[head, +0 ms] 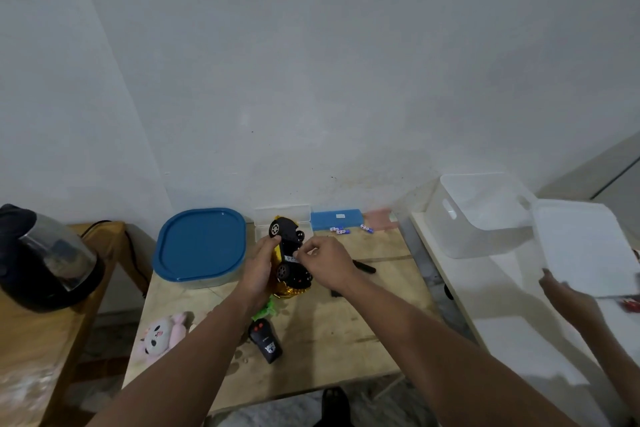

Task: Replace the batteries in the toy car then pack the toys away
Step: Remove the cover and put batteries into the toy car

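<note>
A wooden table (346, 340) stands against a pale wall, and the toy car (289, 253) is held above its middle, turned so its black underside and wheels face the camera, the yellow body behind. The left hand (258, 270) is wrapped round the car's left side, thumb up near a front wheel. The right hand (325, 265) has its fingertips pinched together at a small white spot on the underside; what they pinch is too small to tell.

Bare wood lies along the table's front edge and toward its right front corner. A black remote control (266, 340) lies near the front edge, just right of the left forearm, and a pink and white soft toy (161, 338) lies at the left front corner. A round container with a blue lid (201, 246) fills the back left corner. Along the back edge sit a clear case (282, 218), a blue case (336, 220) and a pink case (381, 219), with small batteries (341, 229) loose just in front of the blue one. A black tool (363, 266) lies right of the right hand.

Beyond the right edge, on a white surface, stands a white bin (478, 215), and another person's hand (571, 298) holds a white lid (585, 246). A kettle (45, 256) stands on a stand past the left edge.
</note>
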`<state>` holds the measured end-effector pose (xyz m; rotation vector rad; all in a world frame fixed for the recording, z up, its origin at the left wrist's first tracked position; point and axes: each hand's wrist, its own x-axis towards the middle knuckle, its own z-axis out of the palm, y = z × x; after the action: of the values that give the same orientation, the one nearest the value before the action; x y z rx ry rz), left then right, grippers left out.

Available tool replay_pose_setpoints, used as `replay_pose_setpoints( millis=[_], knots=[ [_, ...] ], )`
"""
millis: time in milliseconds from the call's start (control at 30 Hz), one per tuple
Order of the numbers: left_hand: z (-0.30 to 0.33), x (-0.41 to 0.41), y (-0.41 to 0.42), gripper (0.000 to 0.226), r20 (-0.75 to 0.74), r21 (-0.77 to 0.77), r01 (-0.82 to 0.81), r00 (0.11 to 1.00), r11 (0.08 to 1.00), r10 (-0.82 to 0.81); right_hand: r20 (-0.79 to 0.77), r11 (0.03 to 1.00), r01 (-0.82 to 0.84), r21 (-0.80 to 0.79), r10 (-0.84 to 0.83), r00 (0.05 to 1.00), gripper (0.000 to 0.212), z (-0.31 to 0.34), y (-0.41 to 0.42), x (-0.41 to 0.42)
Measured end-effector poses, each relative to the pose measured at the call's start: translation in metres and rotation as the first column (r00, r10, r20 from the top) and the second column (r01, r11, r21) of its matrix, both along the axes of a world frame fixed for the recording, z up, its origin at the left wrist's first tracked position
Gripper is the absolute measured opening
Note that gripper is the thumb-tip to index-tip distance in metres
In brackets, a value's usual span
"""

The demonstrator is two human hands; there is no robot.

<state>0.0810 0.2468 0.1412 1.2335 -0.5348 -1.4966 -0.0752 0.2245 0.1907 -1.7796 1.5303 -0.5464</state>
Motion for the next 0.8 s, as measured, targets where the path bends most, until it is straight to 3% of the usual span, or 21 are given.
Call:
replay_pose_setpoints(
  millis=[100, 233, 300, 433, 500, 567, 667, 800],
  knots=[
    [0.000, -0.002, -0.003, 0.056, 0.013, 0.024, -0.035, 0.999, 0.999, 0.034, -0.005, 0.999, 0.047, -0.020, -0.047, 0.999, 0.021, 0.000, 0.004, 0.002],
    [0.013, -0.010, 0.000, 0.033, 0.070, -0.054, -0.057, 0.996, 0.997, 0.061, 0.019, 0.997, 0.073, -0.004, -0.073, 0.997, 0.017, -0.004, 0.008, 0.003],
    [0.016, -0.012, 0.002, 0.035, 0.111, -0.088, -0.050, 0.992, 0.995, 0.059, 0.069, 0.994, 0.097, 0.039, -0.100, 0.993, 0.017, -0.004, 0.008, 0.005],
    [0.017, -0.015, 0.006, 0.043, 0.227, -0.161, -0.001, 0.973, 0.987, 0.038, 0.227, 0.914, 0.187, 0.360, -0.280, 0.933, 0.017, 0.008, 0.008, 0.006],
    [0.019, -0.018, 0.007, 0.038, 0.263, -0.195, 0.004, 0.963, 0.981, 0.048, 0.284, 0.828, 0.198, 0.525, -0.390, 0.876, 0.019, 0.010, 0.009, 0.009],
    [0.022, -0.021, 0.006, 0.027, 0.282, -0.210, -0.003, 0.957, 0.978, 0.064, 0.343, 0.786, 0.176, 0.593, -0.444, 0.828, 0.018, 0.009, 0.013, 0.016],
    [0.024, -0.020, 0.007, 0.021, 0.295, -0.211, -0.030, 0.951, 0.977, 0.093, 0.400, 0.814, 0.157, 0.559, -0.431, 0.809, 0.017, 0.009, 0.018, 0.025],
    [0.024, -0.017, 0.008, 0.038, 0.309, -0.236, -0.031, 0.945, 0.971, 0.105, 0.358, 0.880, 0.184, 0.439, -0.359, 0.862, 0.019, 0.007, 0.014, 0.022]
  ],
)
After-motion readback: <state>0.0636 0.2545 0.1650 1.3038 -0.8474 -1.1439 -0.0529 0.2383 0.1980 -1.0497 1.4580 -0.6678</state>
